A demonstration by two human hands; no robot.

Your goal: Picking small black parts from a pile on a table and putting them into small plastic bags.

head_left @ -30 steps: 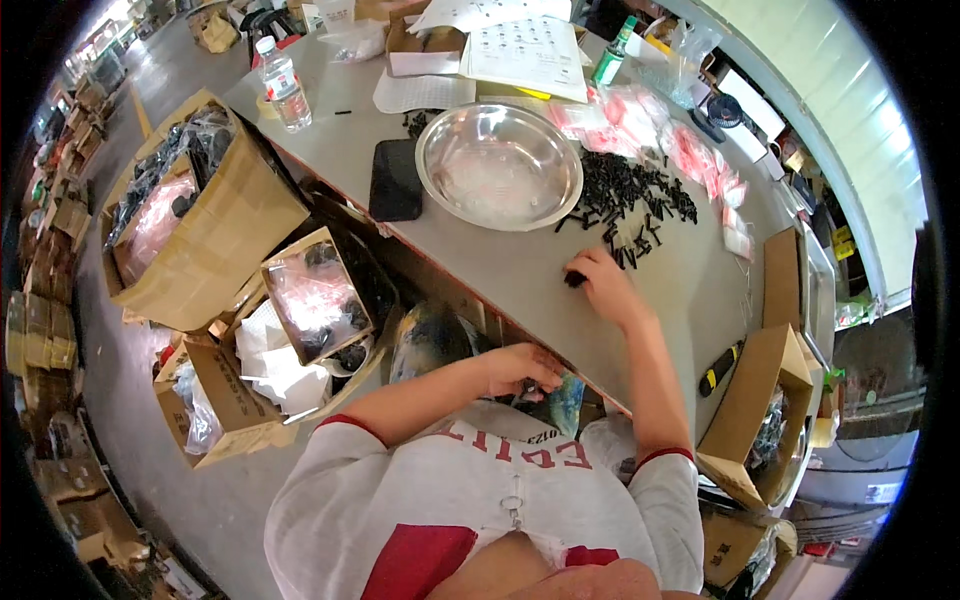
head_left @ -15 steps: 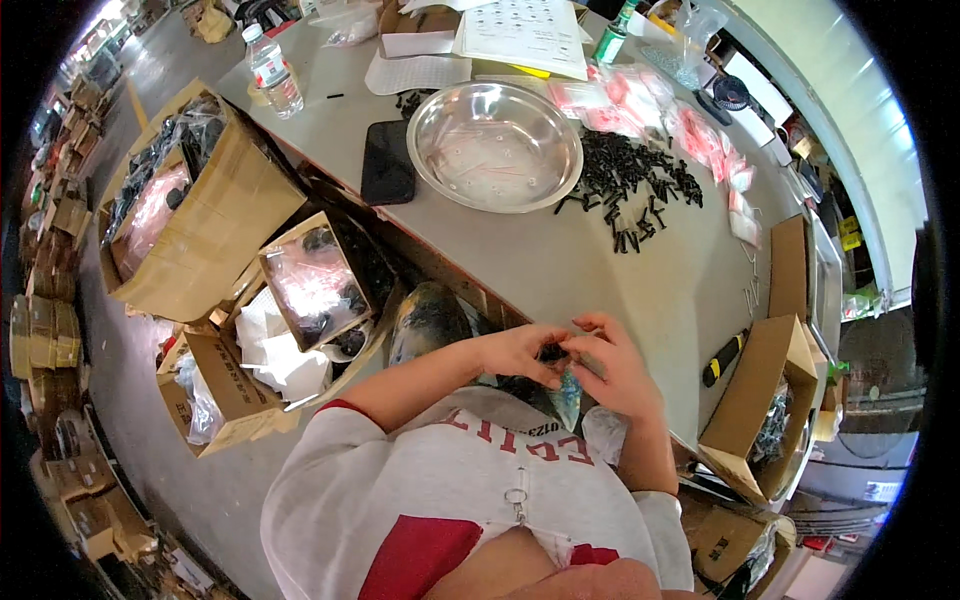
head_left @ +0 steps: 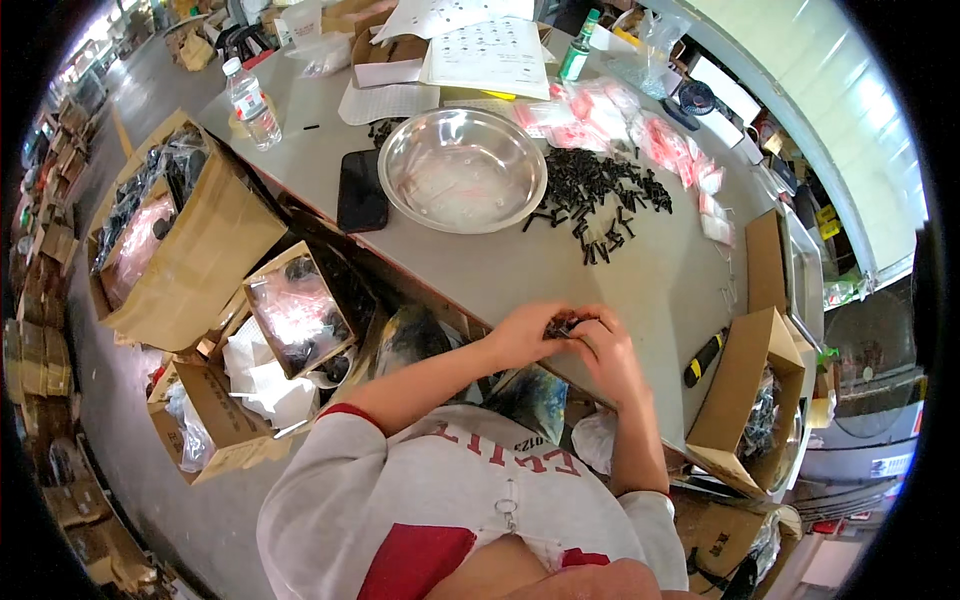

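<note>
My left hand (head_left: 528,334) and my right hand (head_left: 606,352) meet over the near edge of the grey table. Their fingers are curled together around a small cluster of black screws (head_left: 562,325), mostly hidden by the fingers. Farther out on the table lies a loose pile of black screws (head_left: 605,188), with a few strays on its near side. Left of the pile stands a shiny metal bowl (head_left: 463,215) with a few small clear or pinkish bits in it. Small clear plastic bags with red marks (head_left: 590,112) are heaped behind the pile.
A black phone (head_left: 362,192) lies left of the bowl, a water bottle (head_left: 252,106) beyond. Printed sheets (head_left: 490,58) and a green bottle (head_left: 578,48) stand at the back. A yellow-black cutter (head_left: 706,358) lies beside an open carton (head_left: 745,400). More cartons (head_left: 200,260) crowd the left.
Both hands have moved forward, farther over the table edge, and stay together around the black screws. The whole view has shifted, so the table things appear lower and more to the left.
</note>
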